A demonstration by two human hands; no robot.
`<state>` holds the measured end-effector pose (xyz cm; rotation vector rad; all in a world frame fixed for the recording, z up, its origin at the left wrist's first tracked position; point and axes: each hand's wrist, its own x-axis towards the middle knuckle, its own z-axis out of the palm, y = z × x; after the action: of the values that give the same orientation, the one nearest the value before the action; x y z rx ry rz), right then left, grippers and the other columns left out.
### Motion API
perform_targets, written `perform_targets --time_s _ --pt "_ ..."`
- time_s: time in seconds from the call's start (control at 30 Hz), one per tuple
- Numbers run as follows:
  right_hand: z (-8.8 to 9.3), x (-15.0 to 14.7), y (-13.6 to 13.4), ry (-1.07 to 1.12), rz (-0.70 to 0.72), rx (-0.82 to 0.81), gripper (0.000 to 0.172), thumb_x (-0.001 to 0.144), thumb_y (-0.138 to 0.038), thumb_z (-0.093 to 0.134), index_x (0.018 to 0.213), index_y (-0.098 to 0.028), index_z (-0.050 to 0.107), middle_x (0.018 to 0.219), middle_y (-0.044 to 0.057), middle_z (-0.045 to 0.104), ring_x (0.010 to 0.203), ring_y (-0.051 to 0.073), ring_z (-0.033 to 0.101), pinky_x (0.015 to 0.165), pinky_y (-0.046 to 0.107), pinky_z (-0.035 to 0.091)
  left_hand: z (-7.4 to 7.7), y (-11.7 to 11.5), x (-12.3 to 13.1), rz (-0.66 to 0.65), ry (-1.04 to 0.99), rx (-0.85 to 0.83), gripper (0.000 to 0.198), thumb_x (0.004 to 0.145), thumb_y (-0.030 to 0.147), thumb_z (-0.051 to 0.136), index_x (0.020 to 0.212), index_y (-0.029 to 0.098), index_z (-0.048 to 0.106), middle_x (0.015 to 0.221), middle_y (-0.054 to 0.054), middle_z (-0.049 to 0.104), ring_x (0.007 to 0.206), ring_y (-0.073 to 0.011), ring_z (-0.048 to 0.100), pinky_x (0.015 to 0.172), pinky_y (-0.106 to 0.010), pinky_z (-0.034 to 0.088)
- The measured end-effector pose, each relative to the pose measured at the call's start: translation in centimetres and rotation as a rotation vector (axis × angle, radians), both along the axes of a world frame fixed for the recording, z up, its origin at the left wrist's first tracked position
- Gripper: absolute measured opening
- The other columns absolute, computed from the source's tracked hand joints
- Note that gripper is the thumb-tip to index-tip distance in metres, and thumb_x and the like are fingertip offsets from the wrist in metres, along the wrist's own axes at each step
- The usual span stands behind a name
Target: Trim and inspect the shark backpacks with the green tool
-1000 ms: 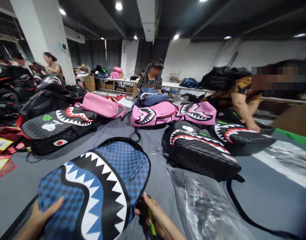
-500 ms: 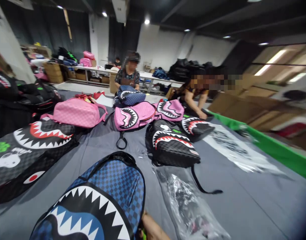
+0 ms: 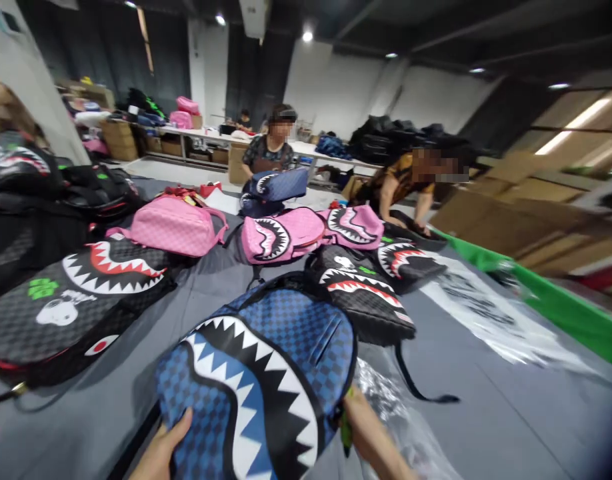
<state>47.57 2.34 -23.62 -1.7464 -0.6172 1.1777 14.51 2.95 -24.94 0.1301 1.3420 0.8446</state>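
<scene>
A blue checkered backpack (image 3: 296, 320) with a printed shark mouth lies tilted in front of me, its top pointing away. My left hand (image 3: 163, 443) grips its lower left edge, the thumb over the front and the other fingers hidden behind. At its right side my right hand (image 3: 363, 420) is closed around the edge, with a bit of something bright green (image 3: 346, 430) beside the fingers. Just past its top right lies a black checkered backpack (image 3: 361, 303) with a red shark mouth. Partly under the blue backpack's right side is a clear plastic bag (image 3: 401, 407).
Pink backpacks (image 3: 286, 233) lie farther back on the grey table cover (image 3: 496, 413). A large dark checkered backpack (image 3: 31, 320) is at left. One co-worker (image 3: 269, 150) handles a blue backpack; another person (image 3: 401, 180) bends over the right side. Printed plastic (image 3: 476, 300) lies near the green edge (image 3: 541, 283).
The blue backpack has moved right and away from me, nearer the black one. My left hand has come into view on its left edge. The far co-worker's blue backpack has shifted.
</scene>
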Motion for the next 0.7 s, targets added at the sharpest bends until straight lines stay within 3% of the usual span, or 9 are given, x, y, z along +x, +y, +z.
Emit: perform_targets --time_s 0.1,0.2,0.27,0.3,0.4,0.47,0.53,0.6,0.7 --pt "8.6 1.9 6.8 -0.168 0.115 0.208 0.048 0.063 -0.06 0.075 0.083 -0.019 0.063 0.055 -0.002 0.055 0.046 0.011 0.046 0.041 0.023 0.038 0.8 5.4 2.2 -0.004 -0.172 0.13 0.05 0.084 0.031 0.073 0.131 0.018 0.06 0.112 -0.013 0.074 0.107 -0.0278 0.071 0.095 -0.042 0.058" --pt "16.1 2.7 10.6 -0.385 0.151 0.461 0.066 0.074 -0.057 0.073 0.127 -0.018 0.061 0.106 0.01 0.072 0.069 0.017 0.064 0.048 0.024 0.048 3.5 12.8 5.1 0.042 -0.268 0.293 0.037 0.093 0.028 0.061 0.124 0.009 0.063 0.101 -0.014 0.077 0.097 -0.0254 0.075 0.095 -0.042 0.059" --pt "18.3 3.7 10.8 -0.551 0.05 0.587 0.072 0.078 -0.053 0.071 0.14 -0.022 0.053 0.133 0.013 0.063 0.095 0.023 0.068 0.051 0.024 0.053 6.1 18.3 7.3 0.165 -0.266 0.419 0.028 0.095 0.022 0.055 0.116 0.007 0.066 0.092 -0.013 0.078 0.091 -0.0229 0.076 0.093 -0.039 0.06" --pt "18.4 4.4 10.4 -0.606 0.011 0.595 0.071 0.078 -0.054 0.071 0.139 -0.022 0.055 0.136 0.013 0.062 0.101 0.026 0.068 0.052 0.024 0.054 7.5 21.1 8.5 0.228 -0.264 0.492 0.026 0.096 0.02 0.054 0.115 0.007 0.066 0.09 -0.012 0.078 0.089 -0.0221 0.076 0.092 -0.037 0.06" --pt "15.2 8.1 8.1 -0.617 0.013 0.404 0.061 0.072 -0.06 0.071 0.119 -0.021 0.069 0.115 0.015 0.073 0.089 0.029 0.072 0.048 0.028 0.055 11.8 30.0 11.7 0.294 -0.264 0.599 0.026 0.095 0.024 0.057 0.118 0.015 0.066 0.093 -0.007 0.078 0.09 -0.0189 0.075 0.09 -0.033 0.061" --pt "11.4 11.5 6.4 -0.586 0.005 0.233 0.058 0.065 -0.063 0.072 0.107 -0.023 0.073 0.102 0.015 0.077 0.078 0.029 0.073 0.047 0.031 0.056 14.1 36.0 13.4 0.303 -0.278 0.672 0.028 0.095 0.03 0.059 0.12 0.019 0.065 0.1 -0.004 0.077 0.095 -0.0168 0.073 0.091 -0.031 0.059" --pt "7.3 14.9 4.7 -0.582 -0.095 0.116 0.057 0.056 -0.066 0.072 0.098 -0.028 0.075 0.098 0.012 0.078 0.08 0.033 0.074 0.044 0.031 0.054 15.3 41.5 15.0 0.27 -0.29 0.8 0.033 0.098 0.036 0.054 0.126 0.019 0.061 0.111 -0.004 0.074 0.102 -0.0165 0.071 0.096 -0.035 0.057" --pt "3.8 17.3 3.1 -0.554 -0.172 -0.006 0.056 0.051 -0.07 0.071 0.093 -0.032 0.076 0.096 0.01 0.079 0.083 0.036 0.075 0.043 0.033 0.055 15.0 46.0 16.4 0.153 -0.267 0.883 0.043 0.102 0.046 0.042 0.134 0.02 0.055 0.124 -0.005 0.069 0.111 -0.0179 0.067 0.101 -0.041 0.054" --pt "0.7 18.2 1.7 -0.491 -0.222 -0.128 0.057 0.055 -0.074 0.068 0.092 -0.031 0.075 0.094 0.01 0.078 0.083 0.037 0.074 0.048 0.038 0.058 11.7 49.9 18.0 -0.039 -0.215 0.867 0.064 0.1 0.061 0.03 0.146 0.017 0.042 0.146 -0.011 0.052 0.129 -0.0246 0.055 0.108 -0.052 0.045"
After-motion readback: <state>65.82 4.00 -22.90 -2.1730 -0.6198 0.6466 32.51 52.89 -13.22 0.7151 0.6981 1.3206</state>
